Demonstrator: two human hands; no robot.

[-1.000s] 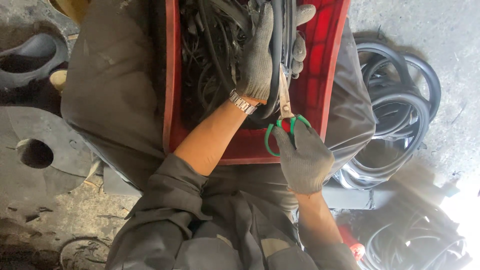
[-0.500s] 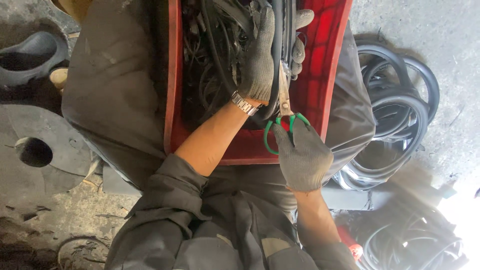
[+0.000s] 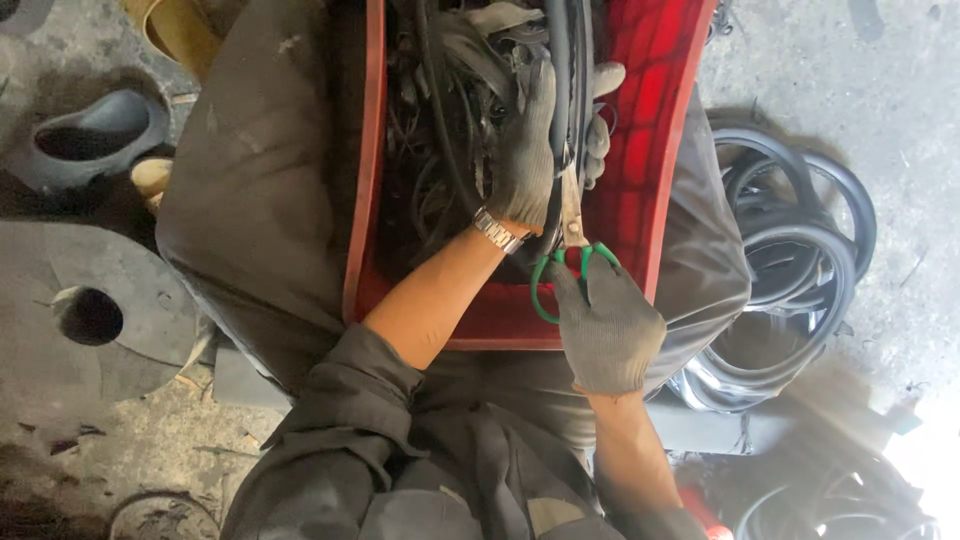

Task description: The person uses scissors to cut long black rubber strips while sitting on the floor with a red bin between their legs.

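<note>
Knitted grey cloth gloves, matt and grimy, cover the left hand (image 3: 528, 150) and the right hand (image 3: 607, 325). The scissors (image 3: 570, 250) show dull metal blades and glossy green plastic handles. The wristwatch (image 3: 497, 231) glints, a shiny metal link band. The crate (image 3: 655, 150) is red plastic, smooth with a slight sheen. Black rubber strips (image 3: 565, 80) look matt; the rubber rings (image 3: 800, 260) alongside are dusty. The floor (image 3: 830, 90) is rough grey concrete.

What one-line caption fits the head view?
Gloved left hand holds black rubber strip over red crate; right hand works green-handled scissors.
</note>
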